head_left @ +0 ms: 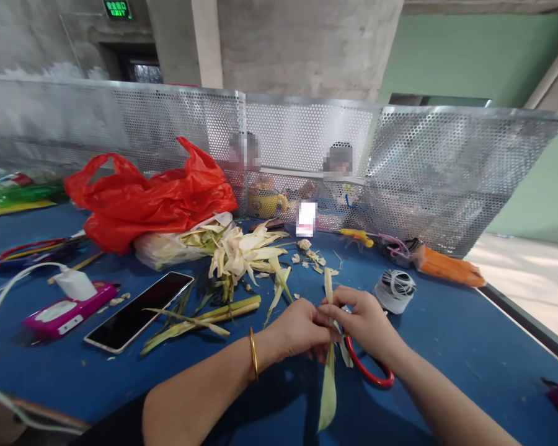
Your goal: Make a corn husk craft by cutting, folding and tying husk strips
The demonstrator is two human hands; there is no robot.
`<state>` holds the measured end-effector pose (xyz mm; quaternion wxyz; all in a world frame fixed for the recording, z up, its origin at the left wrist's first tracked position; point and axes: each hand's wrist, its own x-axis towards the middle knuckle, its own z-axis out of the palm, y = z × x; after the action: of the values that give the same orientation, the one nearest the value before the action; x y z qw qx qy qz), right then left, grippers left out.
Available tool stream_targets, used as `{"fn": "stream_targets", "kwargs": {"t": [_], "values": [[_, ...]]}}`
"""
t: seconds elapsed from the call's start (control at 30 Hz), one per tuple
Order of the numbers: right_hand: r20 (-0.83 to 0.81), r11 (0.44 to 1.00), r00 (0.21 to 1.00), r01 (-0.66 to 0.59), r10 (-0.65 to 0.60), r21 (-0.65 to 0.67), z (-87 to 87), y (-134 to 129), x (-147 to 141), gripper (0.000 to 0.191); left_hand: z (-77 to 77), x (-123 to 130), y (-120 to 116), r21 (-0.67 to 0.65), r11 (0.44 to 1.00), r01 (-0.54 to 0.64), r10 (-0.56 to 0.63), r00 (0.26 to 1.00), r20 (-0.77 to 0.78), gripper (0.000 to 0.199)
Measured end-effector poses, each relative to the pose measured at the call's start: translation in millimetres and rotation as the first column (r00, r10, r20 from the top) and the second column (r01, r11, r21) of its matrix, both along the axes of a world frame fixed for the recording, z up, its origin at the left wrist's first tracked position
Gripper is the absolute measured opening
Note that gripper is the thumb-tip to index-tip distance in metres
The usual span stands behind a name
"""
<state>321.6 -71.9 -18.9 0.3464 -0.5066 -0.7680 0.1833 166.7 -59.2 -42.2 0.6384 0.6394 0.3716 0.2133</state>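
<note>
A long pale green leaf strip [328, 396] runs upright between my hands at the centre. My left hand [302, 328], with a gold bangle at the wrist, pinches its middle. Just above, my right hand [356, 310] has its fingers closed on the same strip. Under my right hand lie red-handled scissors [372, 375], partly hidden. A spool of grey-white string [395, 291] stands right of my right hand. Dried husks [242, 254] and green stalks [204, 322] lie to the left.
On the blue table [469, 347] are a black phone [142, 310], a magenta power strip [69, 310] with a white cable, a red plastic bag [153, 198] and an orange item [449, 266]. A perforated metal screen [307, 130] stands behind, with people beyond it.
</note>
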Motion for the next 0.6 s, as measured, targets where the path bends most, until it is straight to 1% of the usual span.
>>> {"fn": "stream_targets", "kwargs": {"t": [0.03, 0.1, 0.17, 0.23, 0.27, 0.33, 0.4, 0.43, 0.47, 0.5, 0.57, 0.6], "values": [[-0.053, 0.999, 0.998, 0.035, -0.035, -0.003, -4.0, 1, -1, 0.027, -0.9, -1, 0, 0.002, 1.000, 0.020, -0.020, 1.000, 0.007, 0.025], [-0.129, 0.992, 0.986, 0.115, -0.108, 0.047, -10.9, 2, -3, 0.025, -1.6, -2, 0, 0.004, 0.999, 0.049, -0.049, 0.999, 0.022, 0.024], [-0.164, 0.983, 0.976, 0.162, -0.147, 0.085, -14.7, 2, -5, 0.023, -0.2, -4, 0, -0.006, 0.997, 0.071, -0.070, 0.997, 0.029, 0.023], [-0.182, 0.978, 0.969, 0.189, -0.170, 0.092, -14.5, 2, -4, 0.024, 3.3, -6, 2, -0.039, 0.997, 0.071, -0.070, 0.997, 0.033, 0.024], [-0.194, 0.974, 0.964, 0.203, -0.180, 0.102, -12.7, 2, -3, 0.025, 5.6, -6, 3, -0.063, 0.997, 0.051, -0.048, 0.998, 0.046, 0.026], [-0.219, 0.953, 0.953, 0.248, -0.208, 0.172, -6.5, 3, 2, 0.025, 10.4, -8, 7, -0.131, 0.991, -0.020, 0.034, 0.994, 0.100, 0.031], [-0.234, 0.908, 0.937, 0.320, -0.260, 0.271, 1.0, 3, 8, 0.025, 14.6, -10, 12, -0.210, 0.972, -0.107, 0.147, 0.973, 0.181, 0.033], [-0.238, 0.887, 0.926, 0.355, -0.292, 0.294, 4.1, 3, 11, 0.026, 16.3, -11, 14, -0.250, 0.958, -0.143, 0.199, 0.956, 0.216, 0.034], [-0.232, 0.885, 0.921, 0.372, -0.314, 0.279, 6.2, 3, 13, 0.028, 17.5, -12, 16, -0.282, 0.943, -0.177, 0.250, 0.936, 0.247, 0.034], [-0.211, 0.905, 0.925, 0.360, -0.315, 0.226, 6.9, 2, 13, 0.031, 18.4, -13, 18, -0.306, 0.929, -0.210, 0.297, 0.915, 0.274, 0.033], [-0.129, 0.965, 0.959, 0.258, -0.251, 0.042, 4.7, 1, 11, 0.037, 18.8, -14, 20, -0.333, 0.905, -0.265, 0.369, 0.878, 0.304, 0.032], [-0.084, 0.981, 0.978, 0.188, -0.193, -0.055, 2.2, 0, 8, 0.039, 18.3, -13, 21, -0.338, 0.898, -0.282, 0.389, 0.868, 0.308, 0.030]]}}
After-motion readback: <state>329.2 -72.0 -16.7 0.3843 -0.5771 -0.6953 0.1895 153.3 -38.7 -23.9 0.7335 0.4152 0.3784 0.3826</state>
